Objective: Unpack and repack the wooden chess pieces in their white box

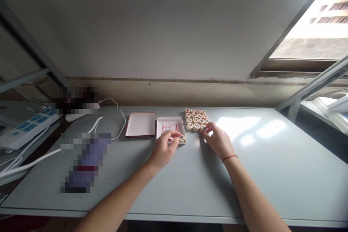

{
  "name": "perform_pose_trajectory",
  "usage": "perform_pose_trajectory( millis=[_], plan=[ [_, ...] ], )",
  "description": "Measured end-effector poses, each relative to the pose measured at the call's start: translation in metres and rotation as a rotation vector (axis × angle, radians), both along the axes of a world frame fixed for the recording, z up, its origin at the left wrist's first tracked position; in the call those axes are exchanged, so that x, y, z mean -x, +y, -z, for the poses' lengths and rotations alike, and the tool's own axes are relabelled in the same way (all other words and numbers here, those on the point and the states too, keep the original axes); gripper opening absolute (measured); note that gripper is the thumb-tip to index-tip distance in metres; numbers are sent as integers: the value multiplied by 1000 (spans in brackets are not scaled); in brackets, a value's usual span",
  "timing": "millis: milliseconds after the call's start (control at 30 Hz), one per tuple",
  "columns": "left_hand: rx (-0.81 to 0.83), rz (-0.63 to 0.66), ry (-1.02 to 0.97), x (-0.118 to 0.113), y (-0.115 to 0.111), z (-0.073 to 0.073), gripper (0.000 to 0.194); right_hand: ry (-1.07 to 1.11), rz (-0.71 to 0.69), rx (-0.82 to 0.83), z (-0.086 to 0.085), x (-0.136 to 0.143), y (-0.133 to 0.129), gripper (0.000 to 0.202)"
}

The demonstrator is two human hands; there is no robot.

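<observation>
Round wooden pieces point(196, 115) with red or black characters stand grouped in rows on the grey desk. At the group's front right corner, my right hand point(218, 141) has its thumb and fingers pinched round a piece beside the others. My left hand point(165, 146) is over the front of a white open box point(158, 129), its fingers near a piece point(182, 138) with a black character at the box's front right corner. Whether those fingertips hold anything is unclear. Red lines show on the box's floor.
Left of the box lies an open lid point(141, 124) with a dark red edge. A power strip point(29, 126), white cables point(35, 162) and a blurred purple item point(88, 163) are on the left. The wall point(163, 92) runs behind the desk point(185, 188).
</observation>
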State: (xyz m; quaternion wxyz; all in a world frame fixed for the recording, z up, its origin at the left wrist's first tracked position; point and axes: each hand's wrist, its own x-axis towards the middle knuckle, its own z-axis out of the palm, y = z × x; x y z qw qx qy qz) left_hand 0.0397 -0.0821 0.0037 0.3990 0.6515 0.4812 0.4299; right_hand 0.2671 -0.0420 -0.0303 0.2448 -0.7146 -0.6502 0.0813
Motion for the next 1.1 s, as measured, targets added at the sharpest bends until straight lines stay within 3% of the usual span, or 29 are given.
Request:
perform_pose_trajectory(
  millis=[133,267,367,500,833,1100],
  plan=[
    [-109,1,93,2,2,2,18,5,-1,-30,-1,-1,0,7],
    [-334,-47,430,1,11,9,20,34,-15,-110,-9,11,-7,14],
    [-415,-101,727,-4,16,15,25,164,-179,-93,-15,32,-14,15],
    [-435,-66,892,-10,17,20,28,199,-413,5,-15,57,-22,24],
    [-392,20,801,-15,12,21,27,201,-453,1,-10,57,-22,26],
    [-455,41,575,-12,17,23,27,232,-477,-53,-14,58,-24,24]
  ],
)
